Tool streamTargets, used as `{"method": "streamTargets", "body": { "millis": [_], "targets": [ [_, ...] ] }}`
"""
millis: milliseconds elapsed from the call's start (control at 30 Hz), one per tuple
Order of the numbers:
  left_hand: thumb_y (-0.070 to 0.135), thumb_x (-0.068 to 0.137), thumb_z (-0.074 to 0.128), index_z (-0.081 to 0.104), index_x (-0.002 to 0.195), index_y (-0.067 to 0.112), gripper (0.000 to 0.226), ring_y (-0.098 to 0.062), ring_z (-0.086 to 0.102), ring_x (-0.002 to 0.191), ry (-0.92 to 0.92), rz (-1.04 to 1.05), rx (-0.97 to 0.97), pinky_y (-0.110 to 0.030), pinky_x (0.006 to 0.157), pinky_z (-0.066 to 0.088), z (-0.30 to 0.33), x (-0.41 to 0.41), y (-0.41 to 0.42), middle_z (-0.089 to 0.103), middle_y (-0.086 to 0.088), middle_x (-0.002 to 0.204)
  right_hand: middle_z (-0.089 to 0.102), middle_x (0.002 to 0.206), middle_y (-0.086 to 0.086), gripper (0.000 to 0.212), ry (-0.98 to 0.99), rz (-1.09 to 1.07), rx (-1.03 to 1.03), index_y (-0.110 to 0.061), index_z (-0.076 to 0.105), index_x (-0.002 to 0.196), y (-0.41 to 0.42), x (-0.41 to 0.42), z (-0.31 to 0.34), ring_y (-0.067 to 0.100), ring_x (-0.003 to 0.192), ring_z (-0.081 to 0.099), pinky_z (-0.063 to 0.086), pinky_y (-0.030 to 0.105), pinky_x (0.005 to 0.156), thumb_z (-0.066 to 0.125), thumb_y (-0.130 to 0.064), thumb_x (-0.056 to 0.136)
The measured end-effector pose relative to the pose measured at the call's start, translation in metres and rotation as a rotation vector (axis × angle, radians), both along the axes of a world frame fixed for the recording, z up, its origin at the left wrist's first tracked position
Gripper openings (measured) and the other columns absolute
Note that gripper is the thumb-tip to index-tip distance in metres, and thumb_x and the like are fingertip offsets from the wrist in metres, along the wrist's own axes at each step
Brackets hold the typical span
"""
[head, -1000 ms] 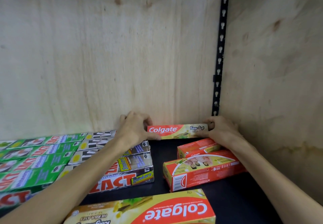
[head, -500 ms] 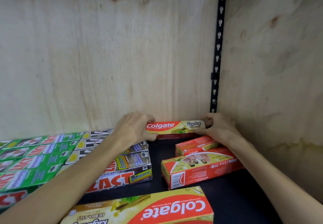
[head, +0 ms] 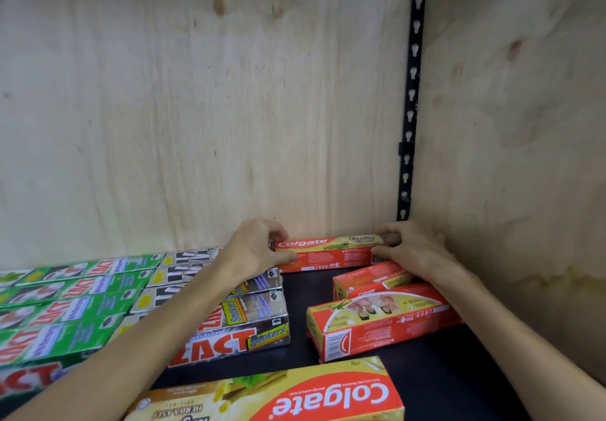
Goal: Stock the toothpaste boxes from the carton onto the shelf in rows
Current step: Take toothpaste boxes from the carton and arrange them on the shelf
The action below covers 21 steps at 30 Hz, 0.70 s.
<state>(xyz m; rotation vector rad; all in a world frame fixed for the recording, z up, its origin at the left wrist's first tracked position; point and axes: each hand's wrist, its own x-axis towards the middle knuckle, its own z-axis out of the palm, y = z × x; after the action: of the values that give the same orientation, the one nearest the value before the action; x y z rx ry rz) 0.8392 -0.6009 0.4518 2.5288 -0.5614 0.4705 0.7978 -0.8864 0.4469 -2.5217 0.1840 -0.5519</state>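
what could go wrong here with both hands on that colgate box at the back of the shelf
1. The left hand and right hand hold the Colgate box by its ends; squeezing may dent the flaps.
2. The right forearm passes over the loose red boxes, which lie at an angle; pulling back could knock them further askew.
3. The left forearm crosses the Zact Smokers boxes and might drag the top ones out of line.

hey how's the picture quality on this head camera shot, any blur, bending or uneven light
Head view: wide-angle bending curves the black slotted rail; light is brightest on the plywood back wall, dimmer on the side wall; the green boxes at the left edge smear, while the Colgate box between the left hand and right hand reads fairly sharp.
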Motion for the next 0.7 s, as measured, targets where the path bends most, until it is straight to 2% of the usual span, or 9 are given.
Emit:
{"method": "streamTargets", "body": {
  "millis": [167, 333, 433, 567, 633, 700],
  "targets": [
    [0.033, 0.074, 0.088, 0.064, 0.125, 0.015, 0.06, -0.011, 0.061, 0.101, 0.088, -0.01, -0.045, -0.02, 0.086, 0.045, -0.003, 0.007, -0.001, 0.067, 0.002, 0.116, 0.07, 0.121, -0.012, 0.05, -0.016, 0.013, 0.023, -0.031, 0.062, 0.13, -0.002, 0.001, -0.003, 0.018, 0.127, 0.055, 0.028, 0.047, 0.115, 0.074, -0.05, 0.086],
    [0.028, 0.071, 0.09, 0.063, 0.129, 0.012, 0.066, -0.013, 0.062, 0.106, 0.11, -0.011, -0.055, -0.029, 0.099, 0.051, -0.001, 0.007, -0.006, 0.065, 0.002, 0.116, 0.07, 0.122, -0.012, 0.052, -0.028, 0.021, 0.01, -0.031, 0.062, 0.131, -0.003, 0.003, -0.003, 0.019, 0.127, 0.054, 0.028, 0.048, 0.114, 0.071, -0.054, 0.086],
    [0.03, 0.07, 0.091, 0.064, 0.122, 0.015, 0.061, -0.011, 0.061, 0.099, 0.074, 0.016, -0.082, -0.022, 0.088, 0.048, -0.002, 0.007, -0.006, 0.064, 0.004, 0.11, 0.067, 0.126, -0.01, 0.049, -0.015, 0.029, -0.02, -0.031, 0.063, 0.13, -0.002, 0.002, -0.002, 0.02, 0.128, 0.054, 0.029, 0.048, 0.114, 0.069, -0.056, 0.088],
    [0.037, 0.067, 0.093, 0.068, 0.102, 0.02, 0.047, -0.009, 0.062, 0.087, 0.049, 0.084, -0.115, -0.026, 0.077, 0.051, -0.005, 0.009, -0.004, 0.068, 0.006, 0.098, 0.067, 0.126, -0.011, 0.037, 0.026, 0.045, -0.111, -0.038, 0.067, 0.121, -0.002, 0.007, -0.001, 0.019, 0.126, 0.054, 0.029, 0.047, 0.113, 0.067, -0.056, 0.089],
    [0.037, 0.065, 0.093, 0.07, 0.094, 0.02, 0.041, -0.006, 0.06, 0.077, 0.032, 0.104, -0.134, -0.022, 0.065, 0.046, -0.006, 0.01, -0.003, 0.067, 0.007, 0.089, 0.067, 0.122, -0.013, 0.036, 0.053, 0.054, -0.124, -0.041, 0.068, 0.12, -0.004, 0.01, 0.003, 0.017, 0.126, 0.054, 0.027, 0.045, 0.111, 0.069, -0.056, 0.087],
    [0.035, 0.064, 0.094, 0.07, 0.092, 0.019, 0.04, -0.005, 0.059, 0.072, 0.025, 0.098, -0.162, -0.018, 0.06, 0.041, -0.007, 0.012, -0.003, 0.067, 0.007, 0.085, 0.069, 0.119, -0.016, 0.035, 0.084, 0.071, -0.149, -0.043, 0.069, 0.119, -0.007, 0.015, 0.007, 0.014, 0.124, 0.055, 0.026, 0.045, 0.11, 0.071, -0.054, 0.086]
  ]
}}
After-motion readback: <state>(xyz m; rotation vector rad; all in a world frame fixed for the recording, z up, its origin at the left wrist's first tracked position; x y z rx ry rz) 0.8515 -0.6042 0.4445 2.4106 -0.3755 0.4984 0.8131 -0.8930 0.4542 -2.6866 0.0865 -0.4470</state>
